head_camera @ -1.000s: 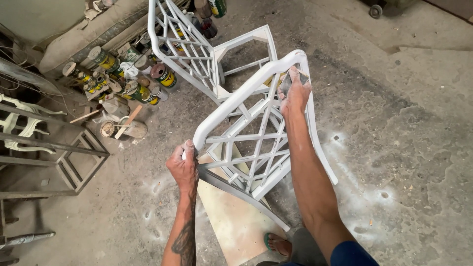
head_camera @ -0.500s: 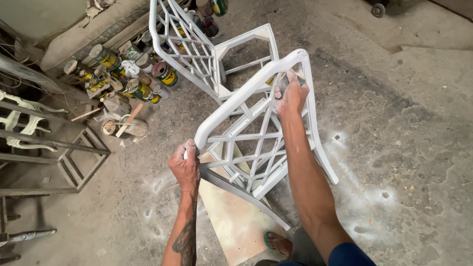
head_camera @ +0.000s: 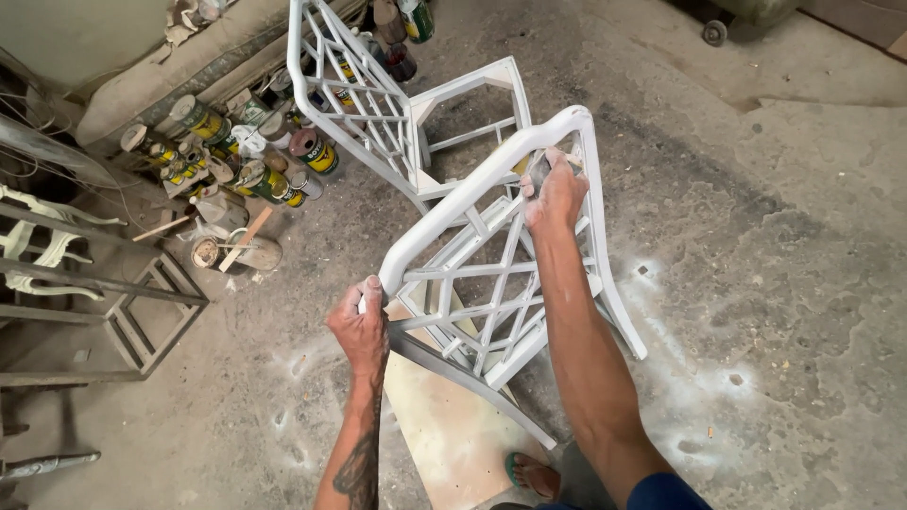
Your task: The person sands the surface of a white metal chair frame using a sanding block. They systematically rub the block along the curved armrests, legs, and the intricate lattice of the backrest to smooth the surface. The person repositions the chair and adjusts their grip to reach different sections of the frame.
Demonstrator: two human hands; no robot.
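Our left hand gripped the lower corner of the white lattice chair frame. Our right hand pressed a grey sanding pad against its top rail.

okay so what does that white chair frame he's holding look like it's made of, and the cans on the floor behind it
White chair frame: probably wood under matte white primer or paint; square lattice bars, chalky surface, pale dust on the floor. Painted metal can't be excluded. Cans: apparently metal tins, cylindrical with rimmed lids, coloured labels and paint smears.
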